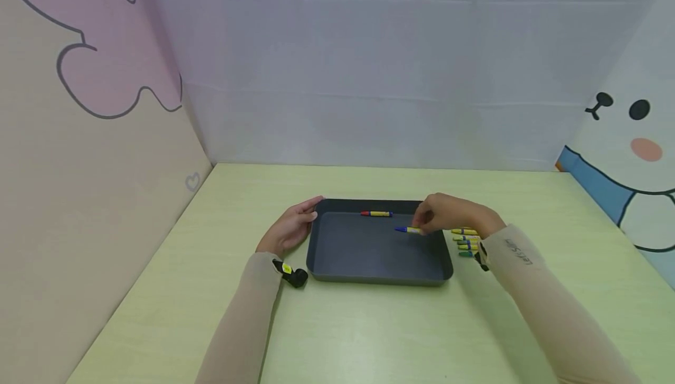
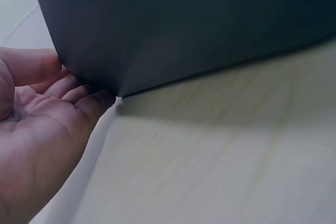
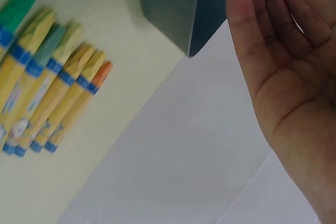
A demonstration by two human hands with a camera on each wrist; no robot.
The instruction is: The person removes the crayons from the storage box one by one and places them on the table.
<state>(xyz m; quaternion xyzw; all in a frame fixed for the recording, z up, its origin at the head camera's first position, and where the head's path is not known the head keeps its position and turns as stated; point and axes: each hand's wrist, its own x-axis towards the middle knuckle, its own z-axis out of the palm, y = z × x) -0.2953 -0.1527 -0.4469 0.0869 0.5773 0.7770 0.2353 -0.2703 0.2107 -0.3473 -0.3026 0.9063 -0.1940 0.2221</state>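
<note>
My left hand (image 1: pixel 290 228) grips the far left corner of a dark grey rectangular tray (image 1: pixel 364 255). In the left wrist view its thumb meets the tray's side and the fingertips reach the lower edge, partly hidden. Over the right part of the tray, my right hand (image 1: pixel 448 211) pinches a blue crayon (image 1: pixel 406 230) with a yellow wrapper, tip pointing left. Only a bit of that crayon shows at the top of the right wrist view. A red crayon (image 1: pixel 377 214) lies in the tray near its back wall.
Several crayons (image 1: pixel 466 238) lie side by side on the table, right of the tray; green, yellowish and orange tips (image 3: pixel 102 74) show in the right wrist view. The pale wooden table (image 1: pixel 358 337) backs onto a white cloth (image 1: pixel 337 79), with printed panels at both sides.
</note>
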